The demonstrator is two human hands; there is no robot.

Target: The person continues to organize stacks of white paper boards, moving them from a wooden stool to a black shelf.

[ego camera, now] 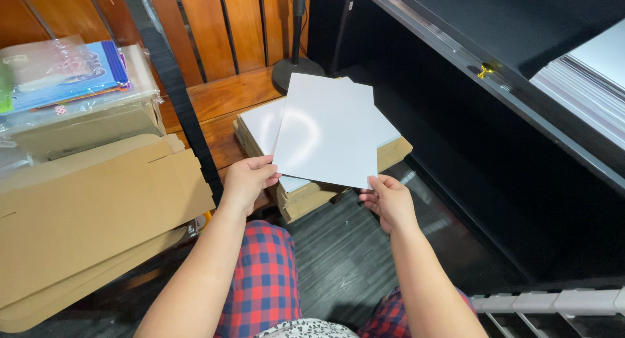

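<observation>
A glossy white sheet (pixel 331 131) is held slightly tilted above a stack, gripped at both lower corners. The left hand (pixel 245 182) is closed on the corner at about 8 o'clock of the sheet, thumb on top and fingers beneath; the right hand (pixel 388 200) pinches the corner at about 5 o'clock in the same manner. A two-corner hold of this kind is judged to keep the thin sheet flat and to keep prints off its shiny face, where a light reflection is seen.

Directly beneath, at the centre of the view, a further white sheet (pixel 265 124) lies on a pile of brown cardboard pieces (pixel 306 198), which rests on a wooden step (pixel 224 97). The lifted sheet is turned a little out of line with that pile.

Flattened cardboard boxes (pixel 91 214) are stacked at 9 o'clock, with plastic-wrapped packets (pixel 65 74) at 10 o'clock. A black shelf unit (pixel 521 149) occupies 3 o'clock, and a stack of white sheets (pixel 586 84) is seen on its upper shelf at 2 o'clock. A round black stand base (pixel 296 68) sits at 12 o'clock. Red-and-blue checked trousers (pixel 263 279) are visible at 6 o'clock.
</observation>
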